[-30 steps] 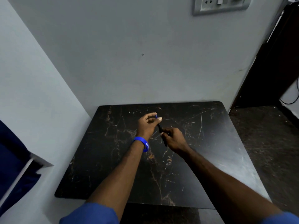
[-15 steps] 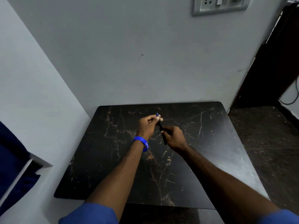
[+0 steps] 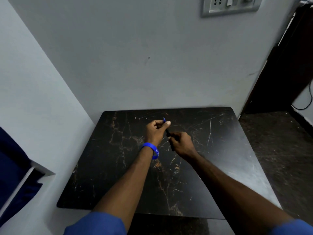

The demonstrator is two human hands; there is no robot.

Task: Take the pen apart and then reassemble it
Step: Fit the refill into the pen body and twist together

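A thin black pen (image 3: 167,132) with a small blue tip at its far end is held above the black marble table (image 3: 118,167). My left hand (image 3: 156,131) pinches the pen's far end between thumb and fingers, the blue tip poking out above them. My right hand (image 3: 182,143) is closed around the pen's near half, with the near end sticking out below the fingers. Only a short stretch of the barrel shows between the two hands. A blue wristband sits on my left wrist.
The table stands in a corner, with grey walls on its far and left sides. A socket panel (image 3: 229,5) is on the wall above. Dark floor and a dark doorway lie to the right. Something blue is at the left edge.
My left hand has shifted slightly up and away along the pen, so the blue tip now shows above its fingers. My right hand keeps its grip almost in place.
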